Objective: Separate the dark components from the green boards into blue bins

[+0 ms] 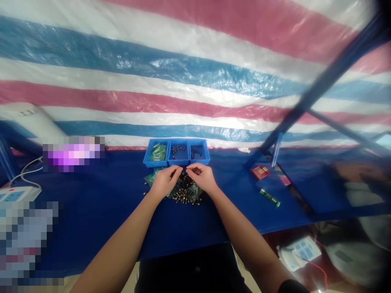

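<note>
My left hand [166, 181] and my right hand [204, 178] face each other close together, fingertips pinched. Whatever sits between the fingers is too small to make out. Below them lies a loose pile of small brass-and-dark metal pieces [182, 196], resembling screws or bolts. Green-tinted clear plastic [150, 178] shows beside my left hand. Just beyond the hands stand three joined blue bins: the left bin [155, 165] holds green-looking plastic packets, the middle bin [179, 163] several small metal pieces, and the right bin [200, 161] thin dark pieces.
The blue table [100, 211] stretches to both sides. On its right lie a red box [260, 172] and a green tube [270, 197]. A slanted blue metal post [293, 110] rises there. At left is a white power strip [21, 193]. A striped plastic sheet [189, 77] hangs behind.
</note>
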`<state>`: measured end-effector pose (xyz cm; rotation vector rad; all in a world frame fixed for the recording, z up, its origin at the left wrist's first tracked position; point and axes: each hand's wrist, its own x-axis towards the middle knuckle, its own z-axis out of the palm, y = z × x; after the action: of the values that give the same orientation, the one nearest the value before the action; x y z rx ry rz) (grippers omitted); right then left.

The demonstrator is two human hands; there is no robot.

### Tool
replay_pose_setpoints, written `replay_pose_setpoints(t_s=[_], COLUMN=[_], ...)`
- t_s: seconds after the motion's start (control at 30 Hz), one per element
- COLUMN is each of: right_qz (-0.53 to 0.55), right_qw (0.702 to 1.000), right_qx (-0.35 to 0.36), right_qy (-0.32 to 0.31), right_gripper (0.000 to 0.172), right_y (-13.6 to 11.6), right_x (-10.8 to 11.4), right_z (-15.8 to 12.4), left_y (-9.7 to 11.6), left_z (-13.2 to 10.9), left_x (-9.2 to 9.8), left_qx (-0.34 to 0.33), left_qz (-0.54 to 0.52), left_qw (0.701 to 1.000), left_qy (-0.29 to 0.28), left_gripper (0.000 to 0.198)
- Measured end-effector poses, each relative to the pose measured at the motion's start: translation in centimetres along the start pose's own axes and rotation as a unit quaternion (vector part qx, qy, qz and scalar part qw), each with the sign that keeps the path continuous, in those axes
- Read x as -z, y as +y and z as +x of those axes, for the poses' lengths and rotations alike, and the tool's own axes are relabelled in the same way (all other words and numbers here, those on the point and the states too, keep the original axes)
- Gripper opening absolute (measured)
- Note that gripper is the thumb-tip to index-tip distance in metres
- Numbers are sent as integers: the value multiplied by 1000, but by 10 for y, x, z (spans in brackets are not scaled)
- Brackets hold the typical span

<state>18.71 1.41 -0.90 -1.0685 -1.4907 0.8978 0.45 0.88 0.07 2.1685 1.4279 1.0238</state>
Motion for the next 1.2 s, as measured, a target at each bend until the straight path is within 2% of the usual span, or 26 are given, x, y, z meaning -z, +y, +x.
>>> replay_pose_setpoints(t_s=[0.2, 0.37, 0.5, 0.6, 0.67, 0.73, 0.8, 0.87, 0.93, 1.03, 1.2], right_qz=[-82, -80, -15, 69, 70, -2, -109, -208, -278, -319, -283], right_qw=[992, 978, 972, 977, 985, 995, 993, 974, 952, 935, 952], right_qx=[15, -61, -107, -95, -77, -45, 22, 84, 116, 125, 83], right_qy=[90, 185, 207, 179, 136, 90, 37, -16, -55, -88, -83], right_gripper=[17, 26, 36, 46, 46, 34, 24, 22, 25, 28, 28], right_y=[-2, 2, 7, 14, 18, 21, 22, 22, 24, 28, 34], right_x=[12, 20, 19, 18, 17, 15, 13, 9, 5, 2, 8], right_z=[6, 15, 25, 29, 28, 23, 18, 15, 13, 13, 14], left_y=[-2, -4, -4, -3, -3, -2, -1, 0, 0, 0, 0], left_z=[-1, -1, 0, 0, 1, 1, 1, 1, 1, 1, 0], left_x=[-2, -3, -1, 0, 1, 1, 2, 2, 3, 3, 2], left_qx=[4, -1, -3, -2, -1, -1, -4, -6, -6, -7, -5], left_qz=[10, 2, 10, 13, 13, 14, 14, 14, 13, 15, 24], left_qw=[1000, 1000, 1000, 1000, 1000, 999, 999, 999, 999, 999, 999], left_qy=[11, 19, 28, 24, 27, 36, 40, 38, 33, 34, 32], left_gripper=[35, 36, 35, 34, 33, 33, 32, 32, 33, 32, 32])
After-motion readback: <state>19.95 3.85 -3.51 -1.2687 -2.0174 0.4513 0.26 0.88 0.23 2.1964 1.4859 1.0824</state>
